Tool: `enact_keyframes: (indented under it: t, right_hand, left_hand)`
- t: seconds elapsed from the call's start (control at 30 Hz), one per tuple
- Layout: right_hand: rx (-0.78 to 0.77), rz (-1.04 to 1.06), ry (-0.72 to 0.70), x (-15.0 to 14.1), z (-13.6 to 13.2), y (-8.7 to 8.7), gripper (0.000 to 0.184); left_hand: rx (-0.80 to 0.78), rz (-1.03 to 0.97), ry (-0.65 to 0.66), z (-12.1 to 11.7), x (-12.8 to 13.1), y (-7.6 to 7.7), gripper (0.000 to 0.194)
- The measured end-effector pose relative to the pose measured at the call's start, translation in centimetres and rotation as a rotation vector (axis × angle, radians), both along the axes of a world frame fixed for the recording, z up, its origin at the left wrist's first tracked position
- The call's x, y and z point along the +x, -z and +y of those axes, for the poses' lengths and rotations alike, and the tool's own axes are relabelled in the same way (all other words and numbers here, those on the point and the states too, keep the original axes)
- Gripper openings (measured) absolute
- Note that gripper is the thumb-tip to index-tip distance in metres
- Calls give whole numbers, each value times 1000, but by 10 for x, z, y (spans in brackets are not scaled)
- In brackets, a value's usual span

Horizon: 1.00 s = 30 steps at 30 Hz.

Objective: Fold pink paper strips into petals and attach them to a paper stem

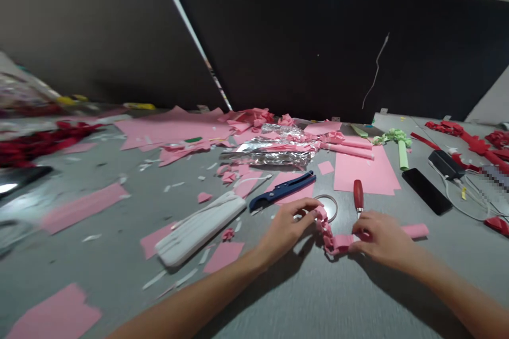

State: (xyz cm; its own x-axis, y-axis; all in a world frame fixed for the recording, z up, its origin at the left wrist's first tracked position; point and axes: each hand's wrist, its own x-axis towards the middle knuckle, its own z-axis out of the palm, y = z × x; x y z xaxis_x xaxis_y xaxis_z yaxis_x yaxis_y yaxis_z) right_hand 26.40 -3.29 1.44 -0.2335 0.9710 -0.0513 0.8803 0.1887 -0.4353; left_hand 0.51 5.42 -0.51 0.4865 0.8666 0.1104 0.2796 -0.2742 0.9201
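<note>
A strip of pink crumpled and folded paper [328, 238] spans the gap between my hands just over the grey table. Its upper left end is pinched between the thumb and fingers of my left hand [289, 226]. My right hand [384, 238] grips the flatter right end, with the fingertips closed on it. Beyond the right hand a rolled pink paper tube [417, 231] sticks out; whether it joins the strip is hidden. A thin ring [334, 209] lies behind the left fingertips. A red-handled tool [358, 195] touches or nearly touches the right fingers, its tip partly covered.
To the left lie a blue cutter-like tool [283, 190] and a white power strip [202, 230]. Silver foil [274, 156] and pink sheets [363, 172] are behind. At right are a black phone [427, 190], a charger [446, 164] with cables, and a green paper flower [397, 140]. A dark panel [298, 53] closes the back.
</note>
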Motion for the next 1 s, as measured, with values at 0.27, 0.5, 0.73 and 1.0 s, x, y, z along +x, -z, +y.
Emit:
enact_keyframes:
  t: [0.27, 0.5, 0.73, 1.0]
  right_hand:
    - [-1, 31, -195, 7, -2, -5, 8]
    - [-49, -32, -266, 31, 0, -18, 40]
    - [-146, -179, -101, 97, -18, -37, 40]
    - [-142, 58, -113, 110, -25, -31, 25]
  left_hand:
    - [224, 144, 235, -3, -28, 4, 16]
    - [174, 209, 268, -3, -50, 8, 19]
    - [108, 173, 246, 4, -55, 12, 20]
    - [113, 135, 226, -2, -49, 7, 14]
